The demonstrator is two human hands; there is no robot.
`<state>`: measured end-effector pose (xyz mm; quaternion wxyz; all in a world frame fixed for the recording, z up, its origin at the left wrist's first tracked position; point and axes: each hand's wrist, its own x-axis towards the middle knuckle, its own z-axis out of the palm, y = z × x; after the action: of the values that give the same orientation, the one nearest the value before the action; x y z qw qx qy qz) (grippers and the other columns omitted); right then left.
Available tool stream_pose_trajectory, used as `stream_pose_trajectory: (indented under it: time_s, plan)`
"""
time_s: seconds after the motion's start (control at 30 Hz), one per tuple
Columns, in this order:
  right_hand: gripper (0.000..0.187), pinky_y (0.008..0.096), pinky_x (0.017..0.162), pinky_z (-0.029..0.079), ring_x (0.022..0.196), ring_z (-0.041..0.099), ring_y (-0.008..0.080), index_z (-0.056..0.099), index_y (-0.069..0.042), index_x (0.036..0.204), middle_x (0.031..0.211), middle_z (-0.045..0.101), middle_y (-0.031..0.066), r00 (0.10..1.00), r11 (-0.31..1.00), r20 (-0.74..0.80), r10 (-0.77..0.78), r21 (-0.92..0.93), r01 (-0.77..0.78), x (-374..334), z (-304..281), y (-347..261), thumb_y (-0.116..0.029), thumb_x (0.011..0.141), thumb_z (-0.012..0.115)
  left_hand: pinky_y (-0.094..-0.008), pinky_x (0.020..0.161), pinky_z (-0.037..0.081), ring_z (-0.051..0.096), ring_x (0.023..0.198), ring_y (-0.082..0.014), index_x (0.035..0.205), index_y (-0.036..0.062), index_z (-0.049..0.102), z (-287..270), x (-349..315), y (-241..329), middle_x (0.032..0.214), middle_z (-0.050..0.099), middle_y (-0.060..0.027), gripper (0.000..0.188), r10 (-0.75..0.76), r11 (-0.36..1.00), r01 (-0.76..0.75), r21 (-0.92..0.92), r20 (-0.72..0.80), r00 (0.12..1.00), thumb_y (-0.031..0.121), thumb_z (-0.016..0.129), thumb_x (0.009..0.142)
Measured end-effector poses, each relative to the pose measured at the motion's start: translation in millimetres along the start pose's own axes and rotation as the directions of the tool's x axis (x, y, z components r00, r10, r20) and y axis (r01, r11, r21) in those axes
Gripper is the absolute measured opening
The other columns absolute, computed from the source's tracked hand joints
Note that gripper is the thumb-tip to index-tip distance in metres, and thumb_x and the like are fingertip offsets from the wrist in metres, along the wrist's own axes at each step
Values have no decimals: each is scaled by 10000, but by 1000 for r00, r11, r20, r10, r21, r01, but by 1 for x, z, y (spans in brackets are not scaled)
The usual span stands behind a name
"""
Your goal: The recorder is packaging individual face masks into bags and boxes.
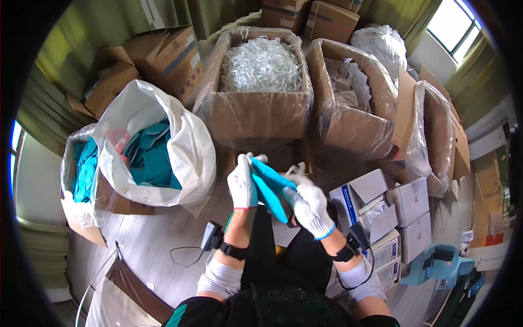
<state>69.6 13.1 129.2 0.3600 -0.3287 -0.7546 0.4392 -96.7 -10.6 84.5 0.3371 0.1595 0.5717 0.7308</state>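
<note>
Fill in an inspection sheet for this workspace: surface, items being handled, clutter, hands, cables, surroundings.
Surface: pale floor, partly covered by containers.
Items handled: teal piece held up between the hands; similarly coloured pieces in the white sack at left.
Clutter: white boxes stacked at right, beside a light-blue plastic object; large carton ahead, filled with clear strips.
Hands: left hand and right hand, both in white gloves, closed on the teal piece.
Cables: thin dark cable curving from the right wrist device; another loops beside the left wrist device.
Surroundings: green curtains; bright window at upper right.
</note>
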Motion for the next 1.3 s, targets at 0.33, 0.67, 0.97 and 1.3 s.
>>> stream_pose_trajectory:
  time_s: [0.33, 0.67, 0.97, 1.3]
  plan:
    - [214, 289, 805, 516, 864, 667, 150, 705, -12, 1106, 984, 731, 55, 960, 941, -186, 208, 305, -145, -30, 0, 7, -122, 924, 684, -339, 698, 532, 658, 734, -199, 1041, 9, 639, 6, -22, -13, 880, 690, -131, 466, -156, 963, 131, 237, 90, 984, 464, 556, 987]
    - [224, 215, 668, 451, 715, 551, 47, 716, -52, 1166, 809, 650, -39, 910, 864, -109, 399, 378, -334, -21, -77, -8, -124, 965, 648, -399, 1057, 438, 600, 1212, -316, 1339, 8, 559, -11, -38, 48, 1294, 634, -171, 815, 308, 569, -633, 524, 579, 755, 444, 862, 721]
    - [299, 243, 860, 504, 941, 619, 83, 644, 4, 1230, 1083, 698, 21, 908, 680, 84, 411, 635, -367, -32, -62, -6, -128, 963, 662, -322, 1006, 499, 597, 1189, -175, 1444, 31, 466, 25, -72, 24, 1359, 605, -86, 475, -224, 958, 287, 6, 640, 735, 46, 609, 992]
    - [281, 210, 446, 321, 489, 426, 47, 651, -75, 945, 644, 498, -52, 733, 283, 411, 542, 732, -620, -44, -63, -14, -324, 1029, 550, -243, 581, 509, 628, 660, -93, 1307, 61, 605, 40, -82, 11, 969, 708, -66, 289, -312, 945, 267, 188, 281, 907, 131, 550, 1032]
